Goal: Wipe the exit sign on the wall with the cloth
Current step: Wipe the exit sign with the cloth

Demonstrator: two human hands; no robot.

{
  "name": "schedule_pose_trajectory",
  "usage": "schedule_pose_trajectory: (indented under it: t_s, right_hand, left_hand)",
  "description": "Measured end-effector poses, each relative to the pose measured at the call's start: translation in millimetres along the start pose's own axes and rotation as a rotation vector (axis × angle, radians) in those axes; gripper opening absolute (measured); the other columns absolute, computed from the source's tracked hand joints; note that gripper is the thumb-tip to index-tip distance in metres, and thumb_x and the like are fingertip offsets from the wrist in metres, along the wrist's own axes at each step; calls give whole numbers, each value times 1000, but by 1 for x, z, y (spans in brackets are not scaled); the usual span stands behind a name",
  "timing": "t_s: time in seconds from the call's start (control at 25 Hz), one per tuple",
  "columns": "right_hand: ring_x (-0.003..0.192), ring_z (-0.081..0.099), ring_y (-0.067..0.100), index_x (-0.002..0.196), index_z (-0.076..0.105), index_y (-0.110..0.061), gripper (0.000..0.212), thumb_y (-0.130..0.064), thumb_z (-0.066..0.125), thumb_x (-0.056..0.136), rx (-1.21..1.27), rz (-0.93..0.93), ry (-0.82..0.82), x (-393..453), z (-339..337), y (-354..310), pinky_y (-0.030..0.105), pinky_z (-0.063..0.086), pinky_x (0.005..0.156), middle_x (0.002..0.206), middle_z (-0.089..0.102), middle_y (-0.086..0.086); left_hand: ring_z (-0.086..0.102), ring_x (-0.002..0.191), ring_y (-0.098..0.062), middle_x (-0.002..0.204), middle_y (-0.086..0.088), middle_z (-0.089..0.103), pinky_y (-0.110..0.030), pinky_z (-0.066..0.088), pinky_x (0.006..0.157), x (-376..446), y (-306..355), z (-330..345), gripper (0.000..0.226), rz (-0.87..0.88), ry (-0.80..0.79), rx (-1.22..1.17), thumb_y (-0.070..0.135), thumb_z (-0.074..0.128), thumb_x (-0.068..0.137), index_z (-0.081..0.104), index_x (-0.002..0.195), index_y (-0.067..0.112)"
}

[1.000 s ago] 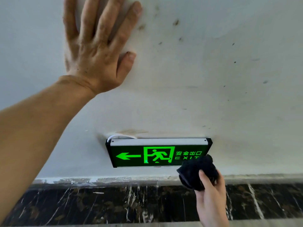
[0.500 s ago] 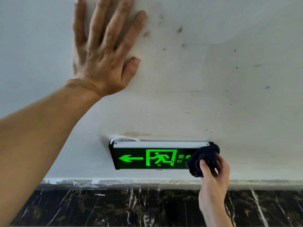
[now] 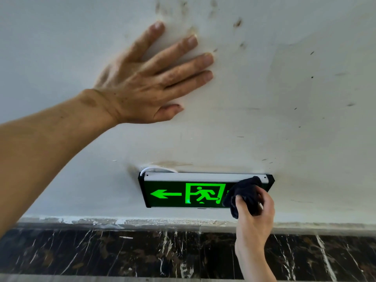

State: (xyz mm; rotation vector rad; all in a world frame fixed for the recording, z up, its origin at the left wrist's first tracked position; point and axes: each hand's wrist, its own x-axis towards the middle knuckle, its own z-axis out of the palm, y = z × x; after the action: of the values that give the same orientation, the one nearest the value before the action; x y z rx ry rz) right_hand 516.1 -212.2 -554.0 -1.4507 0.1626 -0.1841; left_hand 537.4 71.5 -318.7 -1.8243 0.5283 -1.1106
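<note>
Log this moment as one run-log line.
left hand: flat on wall | right hand: gripping dark cloth | cloth: on exit sign right end | arrow, running figure uncovered

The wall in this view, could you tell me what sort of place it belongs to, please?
Probably a corridor or stairwell in a public building: a lit green exit sign sits low on a scuffed white wall, just above a dark marble skirting.

This looks like a corridor or lobby of a public or commercial building. A lit green exit sign (image 3: 183,193) with an arrow and a running figure is fixed low on a white plastered wall (image 3: 284,119). Below it runs a skirting of dark marble (image 3: 142,255) with white veins. The wall shows scuffs and dirty marks.
</note>
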Motion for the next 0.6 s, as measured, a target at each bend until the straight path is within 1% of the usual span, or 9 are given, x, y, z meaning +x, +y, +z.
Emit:
schedule_pose_trajectory:
  t_s: [0.08, 0.2, 0.24, 0.32, 0.4, 0.44, 0.52, 0.6]
  right_hand:
    - [101, 58, 4, 101, 57, -54, 47, -18, 75, 78, -60, -20, -31, -10, 10, 2, 26, 49, 79, 117, 52, -15]
    - [101, 54, 3, 99, 57, -56, 50, -16, 76, 76, -154, -47, -128, -30, 34, 5, 20, 48, 75, 116, 49, -18]
    - [102, 53, 3, 101, 59, -54, 50, -14, 76, 76, -167, -58, -152, -37, 42, 8, 22, 50, 77, 116, 47, -20]
    - [106, 54, 7, 108, 65, -41, 45, -11, 77, 76, -181, -82, -166, -52, 59, 12, 30, 52, 84, 116, 47, -20]
    - [108, 54, 8, 109, 68, -34, 43, -9, 78, 75, -185, -92, -169, -65, 75, 15, 30, 51, 87, 116, 47, -19]
    - [108, 54, 9, 109, 69, -34, 43, -9, 78, 75, -181, -95, -173, -72, 83, 16, 26, 51, 86, 117, 47, -19]
    - [106, 56, 8, 107, 70, -33, 44, -5, 79, 74, -188, -142, -172, -85, 99, 17, 13, 48, 82, 116, 48, -20]
    - [104, 55, 2, 105, 72, -29, 44, -1, 79, 72, -213, -202, -180, -99, 116, 19, 2, 44, 80, 113, 49, -20]
  left_hand:
    - [23, 147, -34, 164, -4, 22, -60, 13, 114, 0, 0, 0, 69, -4, 0, 0, 50, 35, 100, 23, 160, 17]
    - [26, 147, -33, 163, -3, 25, -61, 17, 113, 1, -1, 1, 67, -9, 19, -4, 47, 35, 100, 24, 159, 18]
    - [26, 147, -33, 163, -3, 25, -61, 17, 113, 1, 0, 1, 67, -12, 23, -6, 46, 36, 100, 24, 159, 18]
    - [29, 146, -33, 162, -3, 26, -61, 18, 113, 1, 1, 2, 67, -12, 28, 0, 45, 35, 99, 25, 159, 19]
    - [30, 145, -33, 162, -3, 27, -61, 19, 112, 2, 0, 3, 67, -10, 28, 4, 45, 33, 98, 25, 159, 19]
    - [30, 145, -33, 162, -3, 27, -61, 19, 112, 2, 0, 3, 67, -12, 26, -2, 44, 32, 98, 25, 159, 19]
    - [30, 145, -34, 161, -3, 27, -62, 19, 111, 3, 1, 2, 68, -14, 24, -13, 45, 35, 97, 25, 159, 19]
    - [30, 144, -34, 160, -3, 27, -62, 19, 111, 4, 1, 0, 70, -10, 17, -18, 44, 40, 95, 27, 158, 18]
